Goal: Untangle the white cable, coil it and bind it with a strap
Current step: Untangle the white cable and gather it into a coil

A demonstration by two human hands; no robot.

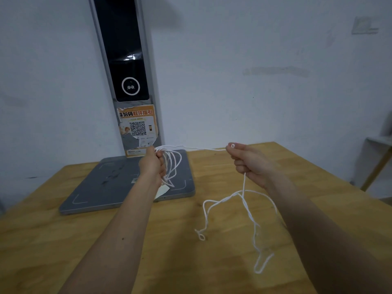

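Your wooden table [84, 240] filled the lower frame; a grey scale platform [101, 187] sat at its centre-left far edge, while loose loops of the white cable [250, 217] trailed across it at lower right.

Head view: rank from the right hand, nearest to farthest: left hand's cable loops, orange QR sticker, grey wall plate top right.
1. Cable loops, bunched in the left hand, just across from the right hand along the taut strand.
2. Orange QR sticker, on the scale's column, behind the left hand.
3. Grey wall plate, high in the upper right corner.
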